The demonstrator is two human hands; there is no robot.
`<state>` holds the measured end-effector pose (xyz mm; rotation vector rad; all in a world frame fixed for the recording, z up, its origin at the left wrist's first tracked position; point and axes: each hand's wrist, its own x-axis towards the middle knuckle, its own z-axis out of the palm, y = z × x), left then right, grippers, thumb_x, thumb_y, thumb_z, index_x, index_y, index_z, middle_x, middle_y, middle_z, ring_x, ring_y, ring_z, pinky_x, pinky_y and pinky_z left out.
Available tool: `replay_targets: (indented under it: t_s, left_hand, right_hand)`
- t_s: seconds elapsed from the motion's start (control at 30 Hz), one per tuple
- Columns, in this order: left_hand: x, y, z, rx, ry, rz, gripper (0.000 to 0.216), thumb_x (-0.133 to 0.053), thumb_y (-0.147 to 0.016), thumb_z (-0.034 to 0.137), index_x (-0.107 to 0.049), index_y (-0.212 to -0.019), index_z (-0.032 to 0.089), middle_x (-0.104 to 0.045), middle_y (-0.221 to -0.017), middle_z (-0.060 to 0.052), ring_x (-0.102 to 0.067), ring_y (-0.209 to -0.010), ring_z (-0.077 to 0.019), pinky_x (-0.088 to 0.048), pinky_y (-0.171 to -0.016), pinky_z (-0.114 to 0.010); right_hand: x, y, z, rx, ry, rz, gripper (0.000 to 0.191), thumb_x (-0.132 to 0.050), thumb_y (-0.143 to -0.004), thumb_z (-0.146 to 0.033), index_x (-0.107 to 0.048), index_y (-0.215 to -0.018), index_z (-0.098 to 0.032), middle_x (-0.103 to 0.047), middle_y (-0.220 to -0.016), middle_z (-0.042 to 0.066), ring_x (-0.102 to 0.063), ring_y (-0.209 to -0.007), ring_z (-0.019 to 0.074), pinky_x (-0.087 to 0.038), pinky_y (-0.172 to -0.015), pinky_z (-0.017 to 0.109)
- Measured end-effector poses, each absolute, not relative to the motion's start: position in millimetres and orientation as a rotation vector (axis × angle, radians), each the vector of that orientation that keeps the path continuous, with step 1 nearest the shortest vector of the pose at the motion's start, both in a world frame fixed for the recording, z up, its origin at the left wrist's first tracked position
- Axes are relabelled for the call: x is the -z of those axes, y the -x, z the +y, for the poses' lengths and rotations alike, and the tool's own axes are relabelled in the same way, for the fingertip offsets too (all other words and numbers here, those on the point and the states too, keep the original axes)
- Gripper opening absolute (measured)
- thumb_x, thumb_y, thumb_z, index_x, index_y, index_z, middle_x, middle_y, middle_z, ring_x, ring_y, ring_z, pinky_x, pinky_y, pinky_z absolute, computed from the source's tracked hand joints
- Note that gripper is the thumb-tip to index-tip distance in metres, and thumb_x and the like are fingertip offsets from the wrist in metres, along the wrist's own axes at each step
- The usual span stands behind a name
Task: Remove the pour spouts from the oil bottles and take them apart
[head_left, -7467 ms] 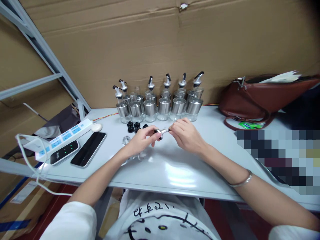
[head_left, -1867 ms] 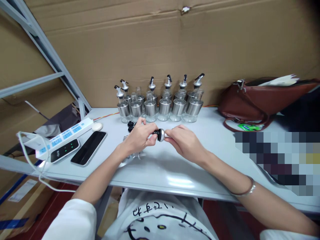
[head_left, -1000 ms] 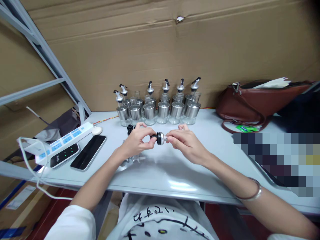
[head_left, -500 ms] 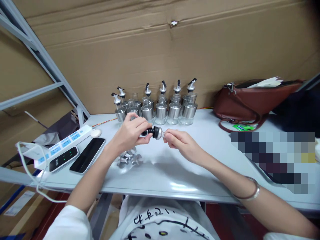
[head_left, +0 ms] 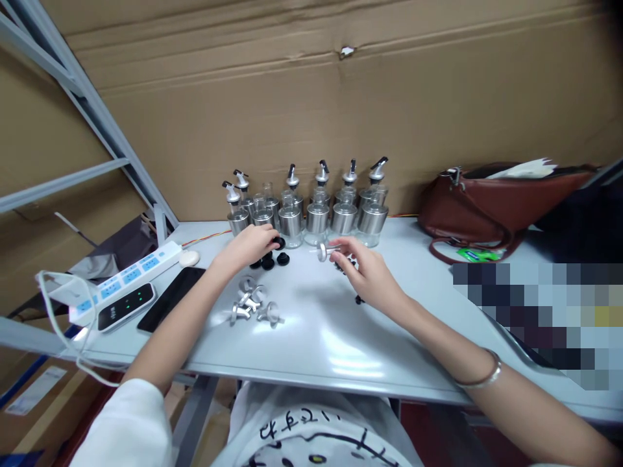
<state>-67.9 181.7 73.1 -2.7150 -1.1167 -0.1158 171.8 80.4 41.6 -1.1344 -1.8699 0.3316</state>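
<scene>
My left hand (head_left: 257, 242) has its fingertips closed on a black stopper (head_left: 279, 243), just above several loose black stoppers (head_left: 268, 261) on the table. In my right hand (head_left: 363, 266), thumb and fingers pinch a silver pourer spout (head_left: 322, 252), its round disc pointing left. Small black pieces (head_left: 359, 299) lie under and beside the right hand, partly hidden. Nearer to me, left of the middle, sits a pile of silver pourer spouts (head_left: 250, 299). Behind the hands stand glass bottles with steel sleeves (head_left: 317, 215); the back ones carry pourers (head_left: 322, 172), and several front ones have bare necks.
A power strip (head_left: 131, 275), a black device with green lights (head_left: 127, 306), a phone (head_left: 170, 299) and a white round object (head_left: 189, 259) lie on the left. A brown leather bag (head_left: 501, 207) and a green packet (head_left: 479, 255) are at the right. Cardboard (head_left: 272, 110) stands behind.
My hands have moved apart. The black part and silver spout, held together before, are now separate: the spout stays in my right hand, while my left has moved back to the black stoppers.
</scene>
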Motion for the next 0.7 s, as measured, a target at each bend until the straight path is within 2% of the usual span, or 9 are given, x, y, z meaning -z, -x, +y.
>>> replay_targets:
  t_s: [0.2,0.57,0.7]
  left_hand:
    - [-57,50,192,-0.091,2.590,-1.179,0.014,-0.053,-0.087,0.017,-0.066,-0.091,0.011,-0.067,-0.092,-0.012,-0.065,-0.086,-0.0251,-0.046,-0.068,-0.030]
    - [-46,52,190,-0.080,2.522,-1.268,0.018,-0.046,-0.089,0.013,-0.062,-0.097,0.013,-0.068,-0.097,-0.011,-0.066,-0.089,-0.0258,-0.046,-0.065,-0.029]
    - [-45,51,188,-0.041,2.519,-1.293,0.016,-0.050,-0.087,0.015,-0.061,-0.098,0.013,-0.067,-0.099,-0.012,-0.066,-0.091,-0.0270,-0.047,-0.065,-0.030]
  right_hand:
    - [-41,-172,80,-0.394,1.174,-1.848,0.024,-0.047,-0.093,-0.043,-0.049,-0.087,-0.020,-0.058,-0.062,-0.001,-0.053,-0.056,0.0156,-0.036,-0.053,0.026]
    - [-35,-167,80,-0.406,1.162,-1.950,0.032,-0.047,-0.092,-0.049,-0.052,-0.081,-0.020,-0.058,-0.059,-0.001,-0.050,-0.052,0.0142,-0.037,-0.054,0.026]
    - [-35,-167,79,-0.426,1.172,-1.946,0.029,-0.048,-0.091,-0.046,-0.053,-0.081,-0.020,-0.057,-0.059,-0.001,-0.050,-0.052,0.0141,-0.037,-0.054,0.026]
